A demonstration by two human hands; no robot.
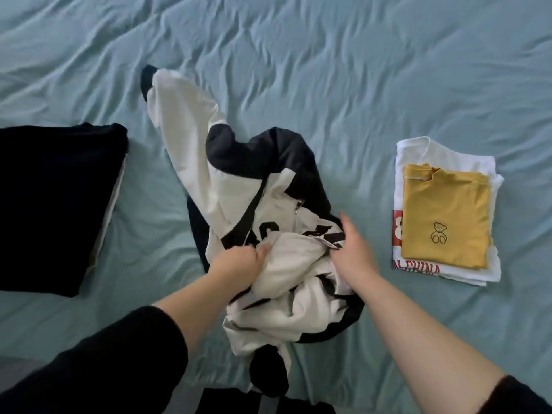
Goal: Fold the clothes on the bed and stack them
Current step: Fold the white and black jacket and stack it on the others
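Note:
A crumpled white and black jacket (239,186) with black lettering lies bunched in the middle of the bed, one white sleeve stretched up to the far left. My left hand (239,264) grips a fold of its white fabric near the front. My right hand (352,246) reaches in from the right and holds the jacket's edge by the lettering, its fingertips tucked under the cloth. To the right sits a stack with a folded yellow shirt (445,216) bearing a small bear drawing on top of a folded white shirt (424,156) with red print.
A dark folded pile (56,204) lies at the left edge over something pale. The wrinkled teal bedsheet (328,70) covers the whole bed. More dark fabric (239,401) shows at the bottom edge near my body.

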